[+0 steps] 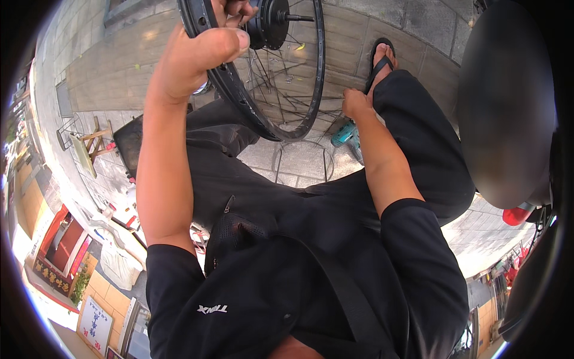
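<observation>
I watch through the head camera as the left hand [197, 57] grips a black wheel rim [236, 99], its thumb laid across the band and its fingers curled on the other side. The rim is a hard, narrow hoop, scuffed to grey along its lower curve and pierced with small round holes. It is held up tilted, above the paving and in front of the wearer's knees.

Just beside those fingers I see the hub [272, 24], a squat dark drum with a stepped, ribbed face and a slim metal axle [301, 18] jutting to the right. I cannot tell whether the fingertips touch it. Thin, straight wire spokes [263, 75] show through the hoop, and others fan out low toward the right; how many join hub to rim I cannot make out.

The right hand [357, 103] is lowered near the ends of those wires, beside a foot in a flat black sandal [377, 72]. Its fingers are bent inward, but I cannot tell whether they pinch anything.

Near it, a teal power tool [342, 135] with a rounded casing rests on the ground. The paving [412, 30] is matt stone slabs, greyish-tan, with straight joints bowed by my lens.
</observation>
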Available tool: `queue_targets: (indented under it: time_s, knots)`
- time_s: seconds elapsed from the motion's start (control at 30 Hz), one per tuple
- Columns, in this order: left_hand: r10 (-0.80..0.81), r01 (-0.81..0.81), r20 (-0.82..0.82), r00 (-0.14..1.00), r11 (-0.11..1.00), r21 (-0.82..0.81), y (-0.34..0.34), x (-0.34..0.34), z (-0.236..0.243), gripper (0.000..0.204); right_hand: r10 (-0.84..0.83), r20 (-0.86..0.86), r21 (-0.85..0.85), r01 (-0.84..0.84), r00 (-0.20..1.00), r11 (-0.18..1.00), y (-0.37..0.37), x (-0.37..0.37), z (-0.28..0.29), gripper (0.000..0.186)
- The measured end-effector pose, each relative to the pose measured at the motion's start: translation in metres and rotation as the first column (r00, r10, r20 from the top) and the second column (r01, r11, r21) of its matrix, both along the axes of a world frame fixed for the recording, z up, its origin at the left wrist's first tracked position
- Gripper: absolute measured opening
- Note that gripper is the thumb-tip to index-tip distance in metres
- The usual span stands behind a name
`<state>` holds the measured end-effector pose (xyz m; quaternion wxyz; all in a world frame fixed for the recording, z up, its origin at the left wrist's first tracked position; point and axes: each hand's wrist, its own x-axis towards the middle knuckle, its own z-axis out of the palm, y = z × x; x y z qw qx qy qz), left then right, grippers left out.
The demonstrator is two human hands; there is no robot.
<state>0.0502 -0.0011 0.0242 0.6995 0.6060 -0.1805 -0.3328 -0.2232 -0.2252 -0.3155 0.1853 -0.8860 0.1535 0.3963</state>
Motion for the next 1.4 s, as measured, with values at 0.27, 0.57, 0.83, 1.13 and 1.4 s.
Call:
queue_targets:
  time_s: [0.27, 0.57, 0.83, 1.13, 1.4]
  knots:
    - [-0.102, 0.073, 0.188, 0.977, 0.985, 0.157, -0.017, -0.019, 0.018, 0.101, 0.226, 0.234, 0.065, -0.247, 0.945, 0.967, 0.018, 0.006, -0.016, 0.025]
    - [-0.112, 0.081, 0.208, 0.972, 0.985, 0.150, -0.028, -0.017, 0.023, 0.087, 0.562, 0.133, 0.055, -0.572, 0.817, 0.819, 0.023, 0.021, -0.023, 0.032]
    - [-0.153, 0.132, 0.273, 0.950, 0.987, 0.095, -0.033, -0.009, 0.021, 0.088, 0.463, -0.133, 0.253, -0.422, 0.876, 0.871, 0.001, 0.046, 0.030, 0.037]
    - [-0.185, 0.169, 0.196, 0.963, 0.981, 0.095, -0.040, -0.007, 0.030, 0.082, 0.561, -0.237, -0.149, -0.600, 0.793, 0.786, -0.095, 0.121, 0.120, 0.034]
    - [-0.158, 0.149, 0.142, 0.977, 0.986, 0.078, -0.031, -0.003, 0.027, 0.077, 0.020, 0.280, 0.203, -0.080, 0.960, 0.976, -0.118, 0.120, 0.262, 0.038]
